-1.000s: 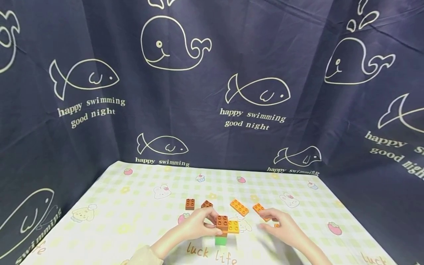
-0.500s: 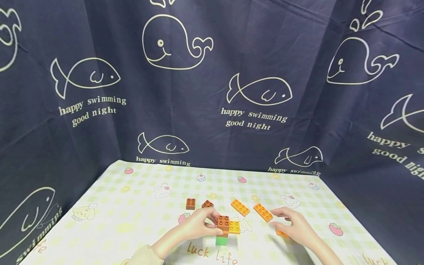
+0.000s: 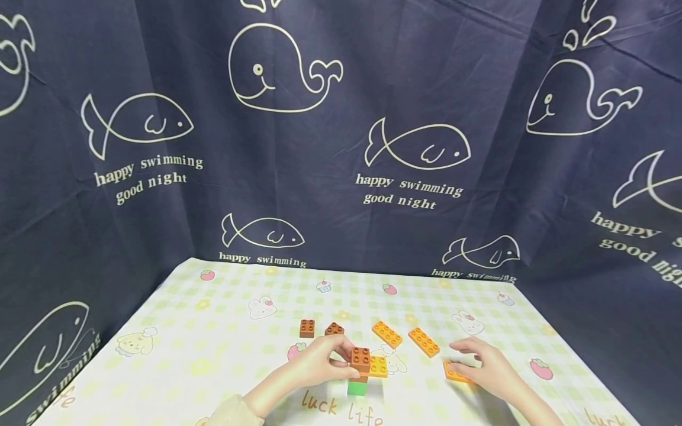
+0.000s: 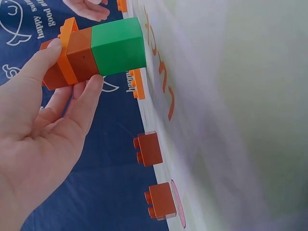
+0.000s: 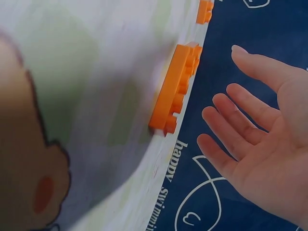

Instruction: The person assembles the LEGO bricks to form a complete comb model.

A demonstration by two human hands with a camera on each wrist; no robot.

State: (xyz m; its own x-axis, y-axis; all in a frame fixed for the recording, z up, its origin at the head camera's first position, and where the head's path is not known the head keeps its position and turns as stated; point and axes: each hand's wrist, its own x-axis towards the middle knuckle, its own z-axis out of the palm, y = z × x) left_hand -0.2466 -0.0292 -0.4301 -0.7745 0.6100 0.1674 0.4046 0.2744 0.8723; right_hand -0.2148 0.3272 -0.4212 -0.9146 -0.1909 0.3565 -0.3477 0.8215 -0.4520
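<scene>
A dark blue curtain point(image 3: 325, 157) fills the top and both sides of the head view, printed in pale lines with a smiling whale point(image 3: 279, 68) at upper centre, a second whale point(image 3: 570, 100) at upper right, and a fish point(image 3: 146, 119) at upper left above "happy swimming good night" lettering point(image 3: 148, 170). Along the bottom spreads a green-and-white checked tablecloth point(image 3: 229, 337), bearing a rabbit face point(image 3: 262, 308) left of centre, a strawberry point(image 3: 541, 368) at lower right and brown "luck life" lettering point(image 3: 341, 407) at bottom centre.

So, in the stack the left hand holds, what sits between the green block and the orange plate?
A reddish-brown block sits between the green block and the orange plate, touching both; the left wrist view shows it.
</scene>
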